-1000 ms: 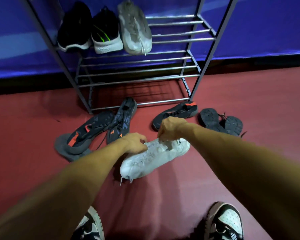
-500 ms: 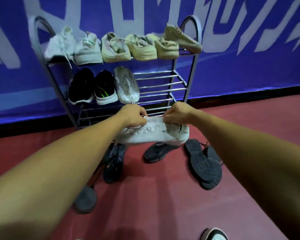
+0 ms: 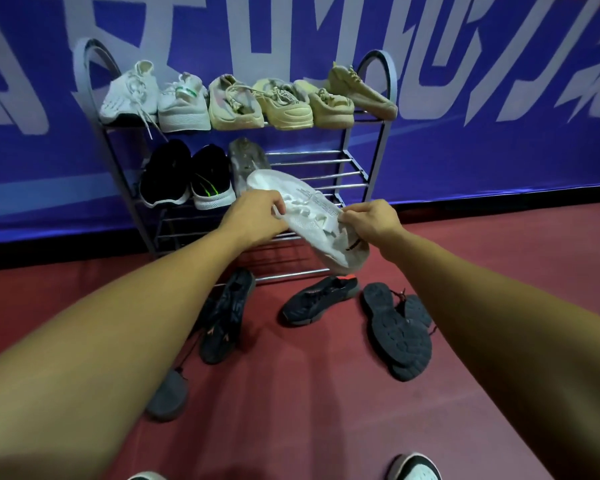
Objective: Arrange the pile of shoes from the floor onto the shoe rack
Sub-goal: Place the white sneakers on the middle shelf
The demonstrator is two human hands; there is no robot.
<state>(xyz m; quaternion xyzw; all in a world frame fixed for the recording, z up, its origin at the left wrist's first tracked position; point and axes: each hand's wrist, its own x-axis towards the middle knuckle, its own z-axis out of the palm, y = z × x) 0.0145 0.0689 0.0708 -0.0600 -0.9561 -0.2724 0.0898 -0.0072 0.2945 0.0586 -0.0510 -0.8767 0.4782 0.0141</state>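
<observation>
Both hands pinch the white shoe [image 3: 309,216] mid-frame: left hand [image 3: 253,216] at the laces, right hand [image 3: 371,220] at the collar. Best set it toe-in on the middle shelf [image 3: 312,174] beside the grey shoe [image 3: 246,157], heel level. Dark shoes [image 3: 319,299] lie on the floor [image 3: 291,410] below, near the feet.

Dim, soft indoor light; slight blur, wide-angle bending at edges.

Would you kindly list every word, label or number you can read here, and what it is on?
Nothing reads clearly.
Blue banner: large pale letters, cropped, no whole word.
White shoe: small print, blurred.
Beige shoe: tongue label, blurred.
Dark shoe: side markings, blurred.
</observation>
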